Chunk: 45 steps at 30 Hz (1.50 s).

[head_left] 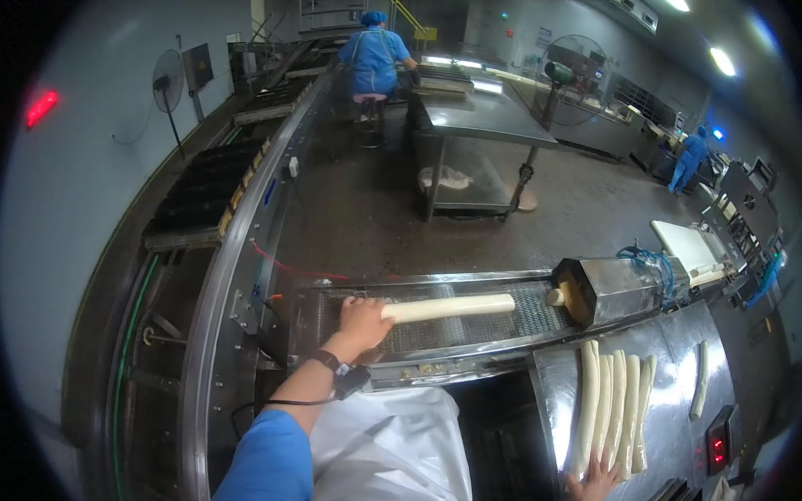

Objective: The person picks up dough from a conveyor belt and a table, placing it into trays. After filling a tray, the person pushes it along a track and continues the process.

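A thick, pale dough log (452, 308) lies lengthwise on a wire-mesh conveyor (531, 319). My left hand (366, 324) is at its left end, fingers curled over the tip. To the right, several thinner dough strips (604, 399) rest side by side on a steel table (670, 384). My right hand (594, 487) touches their near ends with its fingers spread and nothing gripped. One short separate dough strip (699, 380) lies farther right on the same table.
At the conveyor's right end, a metal housing (625, 289) has a dough end (555, 296) at its opening. A rail line with dark trays (211, 186) runs along the left. A digital display (718, 447) sits at right. Two people in blue work farther away.
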Available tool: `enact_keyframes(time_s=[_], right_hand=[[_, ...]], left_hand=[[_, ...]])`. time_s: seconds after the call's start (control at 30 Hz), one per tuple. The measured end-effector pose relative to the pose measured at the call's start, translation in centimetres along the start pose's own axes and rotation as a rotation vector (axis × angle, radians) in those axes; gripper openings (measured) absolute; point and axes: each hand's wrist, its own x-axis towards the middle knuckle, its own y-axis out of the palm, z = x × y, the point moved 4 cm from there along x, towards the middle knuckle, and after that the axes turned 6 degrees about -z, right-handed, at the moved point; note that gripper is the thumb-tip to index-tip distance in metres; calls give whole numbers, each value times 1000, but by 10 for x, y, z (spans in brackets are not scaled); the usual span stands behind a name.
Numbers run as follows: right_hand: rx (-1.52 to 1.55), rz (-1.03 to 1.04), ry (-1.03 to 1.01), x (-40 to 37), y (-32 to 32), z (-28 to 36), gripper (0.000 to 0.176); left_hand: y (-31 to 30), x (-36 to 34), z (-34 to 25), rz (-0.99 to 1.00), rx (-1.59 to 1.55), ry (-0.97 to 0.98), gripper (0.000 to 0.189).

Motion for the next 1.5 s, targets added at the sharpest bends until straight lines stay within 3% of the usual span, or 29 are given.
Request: enact_keyframes(time_s=[0.03,0.2,0.27,0.4,0.6,0.63,0.67,0.73,0.77,0.8,0.83,0.9,0.93,0.97,1.0,1.03,1.07,1.13,1.2,1.23,1.3,1.33,1.4,1.43,1.5], right_hand=[[-43,38,22,-1,1,-1,95],[-53,219,37,25,-12,26,95],[-57,307,165,36,-12,36,91],[-24,300,161,49,-6,44,85],[-31,325,193,58,-8,56,82],[-35,209,130,56,6,47,68],[-37,213,114,54,6,51,68],[-100,103,150,50,-1,59,57],[-95,106,132,50,-4,62,57],[-98,125,129,50,-6,66,59],[-102,146,122,50,-3,70,61],[-213,264,14,56,27,43,64],[-332,377,-66,57,43,34,68],[-324,283,-169,55,39,38,53],[-318,281,-184,55,36,46,53],[-268,276,-27,55,33,48,51],[-218,272,131,51,26,52,49],[-174,220,219,47,20,60,50],[-485,-13,-334,42,23,63,55],[-496,-12,-340,42,8,78,55],[-558,293,-444,38,-22,125,59],[-570,291,-449,42,-21,125,59],[-23,359,-235,66,-2,125,56],[253,385,-123,80,12,125,54],[803,425,114,98,32,127,52]], left_hand=[[-1,1,-6,108,85,-20,41],[18,-18,-19,111,-58,36,43],[8,-33,-29,77,-168,135,44],[-20,-62,-2,109,-59,113,49],[-45,-94,46,91,95,-53,44],[-44,-99,50,177,-127,-211,44],[-41,-105,54,259,-354,-369,43],[-32,-114,73,167,-1141,-780,42],[-55,-107,60,15,-1483,-906,36],[-77,-100,62,-62,-1564,-947,32],[-81,-89,84,-224,-1639,-828,34],[-146,-74,69,-642,-1599,-672,27],[-179,-73,58,-783,-1492,-463,30],[-203,-74,53,-886,-1400,-342,30],[-222,-77,50,-980,-1302,-221,31],[-234,-82,52,-1043,-1232,-166,30],[-239,-86,59,-1051,-1224,-168,30],[-251,-104,79,-1328,-955,-196,29],[-249,-119,124,-1401,-982,-348,29],[-251,-130,142,-1412,-1022,-516,31],[-228,-151,215,-1489,-1326,-630,34],[-220,-163,243,-1497,-1399,-693,37],[-225,-185,255,-1383,-1341,-959,46],[-220,-194,268,-1443,-1434,-973,64],[-226,-203,263,-1427,-1422,-1015,72]])
